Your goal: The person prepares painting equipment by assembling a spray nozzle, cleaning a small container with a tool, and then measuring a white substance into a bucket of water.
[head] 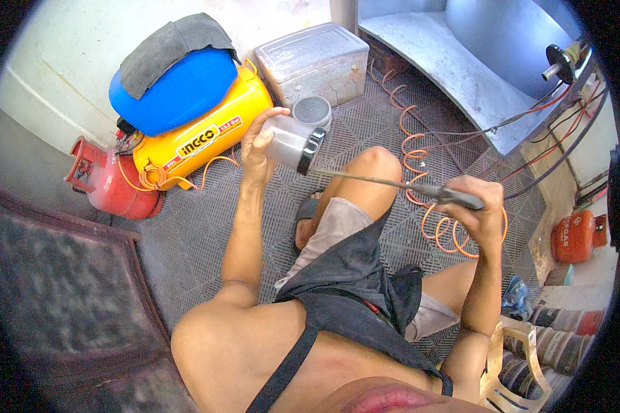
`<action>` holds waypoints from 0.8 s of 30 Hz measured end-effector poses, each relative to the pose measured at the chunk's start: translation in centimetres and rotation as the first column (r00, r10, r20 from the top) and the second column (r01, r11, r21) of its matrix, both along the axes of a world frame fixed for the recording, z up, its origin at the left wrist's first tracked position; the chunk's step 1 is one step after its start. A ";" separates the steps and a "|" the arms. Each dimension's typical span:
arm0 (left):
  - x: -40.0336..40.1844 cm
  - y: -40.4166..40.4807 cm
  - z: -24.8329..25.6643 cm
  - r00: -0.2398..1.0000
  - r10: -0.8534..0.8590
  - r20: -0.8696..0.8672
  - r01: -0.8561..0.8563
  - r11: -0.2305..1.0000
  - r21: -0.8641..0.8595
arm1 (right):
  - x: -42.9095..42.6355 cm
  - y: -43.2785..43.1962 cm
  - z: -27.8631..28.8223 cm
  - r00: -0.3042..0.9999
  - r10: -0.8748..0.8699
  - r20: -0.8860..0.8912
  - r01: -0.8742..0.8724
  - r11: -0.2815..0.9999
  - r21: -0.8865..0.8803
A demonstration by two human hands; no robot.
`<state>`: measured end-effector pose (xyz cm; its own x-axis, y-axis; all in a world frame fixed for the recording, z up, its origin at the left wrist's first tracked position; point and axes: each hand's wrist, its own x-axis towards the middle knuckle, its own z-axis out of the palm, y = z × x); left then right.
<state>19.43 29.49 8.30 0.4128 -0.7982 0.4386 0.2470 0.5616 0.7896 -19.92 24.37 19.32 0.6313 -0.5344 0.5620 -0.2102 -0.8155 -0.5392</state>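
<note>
My left hand [261, 147] holds a clear plastic jar [288, 143] tilted on its side, its black ribbed collar [311, 151] facing right. My right hand [473, 204] is closed around the dark handle of a long thin-shafted tool [377, 179], which looks like a screwdriver. Its shaft runs left to the jar's collar; whether the tip touches the collar or lies inside cannot be told. Just behind the jar, a round tub with a grey lid [311, 110] stands on the floor.
A yellow air compressor [206, 142] with a blue panel [175, 93] on it and a red gas cylinder [119, 180] stand at left. Behind is a grey metal box [315, 62]. A coiled orange hose [418, 155] crosses the floor mat. A plastic chair [527, 351] is at lower right.
</note>
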 end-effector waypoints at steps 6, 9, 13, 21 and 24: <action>3.0 1.8 5.4 0.704 -0.073 0.706 0.065 0.997 0.039 | -1.2 -1.8 0.9 1.000 -0.003 0.009 0.002 0.999 0.041; 3.0 1.7 4.5 0.844 -0.343 0.413 0.355 0.934 0.050 | -1.1 -2.1 0.6 1.000 -0.017 0.023 0.015 0.995 0.099; 2.6 0.8 3.3 0.802 -0.576 0.159 0.596 0.791 -0.142 | -1.9 -3.1 -1.4 0.997 -0.018 0.073 0.007 0.990 0.144; -1.3 -0.2 2.4 0.695 -0.685 -0.216 0.571 0.710 -0.412 | -1.4 -2.4 -1.3 0.964 -0.144 0.224 0.066 0.945 0.321; -3.0 -0.1 2.5 0.618 -0.711 -0.334 0.543 0.694 -0.473 | -2.0 -2.3 -2.2 0.972 -0.124 0.199 0.076 0.970 0.233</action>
